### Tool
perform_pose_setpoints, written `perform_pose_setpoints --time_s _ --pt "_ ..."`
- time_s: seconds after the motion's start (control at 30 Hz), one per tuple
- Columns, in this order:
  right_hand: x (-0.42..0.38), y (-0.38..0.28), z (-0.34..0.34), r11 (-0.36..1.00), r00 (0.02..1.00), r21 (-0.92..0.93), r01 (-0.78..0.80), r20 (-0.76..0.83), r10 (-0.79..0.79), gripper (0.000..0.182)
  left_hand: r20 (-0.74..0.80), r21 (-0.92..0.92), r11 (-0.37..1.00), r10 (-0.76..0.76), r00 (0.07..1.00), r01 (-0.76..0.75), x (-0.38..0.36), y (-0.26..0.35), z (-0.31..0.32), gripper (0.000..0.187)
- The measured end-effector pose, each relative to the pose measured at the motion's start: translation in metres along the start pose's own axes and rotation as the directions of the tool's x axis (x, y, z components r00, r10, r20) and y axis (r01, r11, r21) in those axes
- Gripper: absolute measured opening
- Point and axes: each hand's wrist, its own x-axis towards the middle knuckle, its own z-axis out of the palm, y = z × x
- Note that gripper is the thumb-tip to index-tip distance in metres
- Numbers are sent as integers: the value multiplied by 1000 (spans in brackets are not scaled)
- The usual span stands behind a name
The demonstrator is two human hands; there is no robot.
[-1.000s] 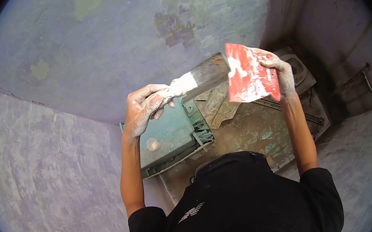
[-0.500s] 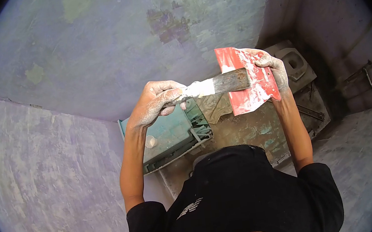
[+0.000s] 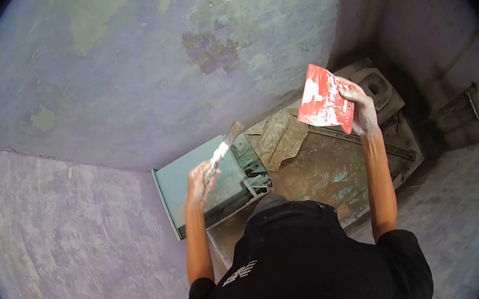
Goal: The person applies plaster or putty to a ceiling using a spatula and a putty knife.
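Observation:
My left hand (image 3: 201, 182) is closed round the handle of a putty knife (image 3: 224, 146), its white-smeared handle and dark blade pointing up to the right. This knife hangs over the teal cabinet, apart from the other tool. In my right hand (image 3: 361, 106) is a red plastic spreader (image 3: 323, 98) with white putty smeared over its face. My thumb lies on its near face, and the other fingers are mostly hidden behind it. White dust coats both hands.
Below my left hand stands a teal cabinet (image 3: 194, 169) with broken pieces at its right end. A crumpled sheet (image 3: 279, 139) lies on the dirty floor (image 3: 320, 181). A squat toilet (image 3: 375, 89) is at the right; a pipe (image 3: 473, 102) runs along the right wall. Patchy walls surround me.
The putty knife has come off the red spreader and moved down and left with my left hand, now tilted upward. My right hand has shifted slightly, turning the spreader.

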Motion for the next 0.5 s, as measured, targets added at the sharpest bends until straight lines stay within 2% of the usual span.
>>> perform_pose_setpoints --time_s 0.07,0.13,0.17,0.23,0.33,0.4,0.5 --pt "5 13 -2 997 991 -76 -10 -130 0 46 -126 2 999 -38 991 39 -14 -21 -8 24" --pt "11 30 -16 999 980 -15 -34 -196 30 48 -218 73 994 -59 974 76 -20 -55 -23 24" --pt "16 37 -16 999 975 -11 -49 -215 46 47 -215 65 995 -54 975 70 -20 -70 -29 24" --pt "29 48 -8 999 972 6 -54 -230 54 44 -239 -190 976 -154 959 109 -22 -90 -30 24" --pt "48 61 -1 994 957 41 -104 -268 111 40 -265 -319 947 -140 954 50 -8 -100 -9 24" --pt "65 72 -5 992 963 17 -128 -236 128 31 -249 -386 921 -149 957 43 13 -103 -2 22" --pt "97 83 -10 985 966 -17 -175 -195 168 27 -170 -450 893 -66 983 -18 48 -95 8 21"
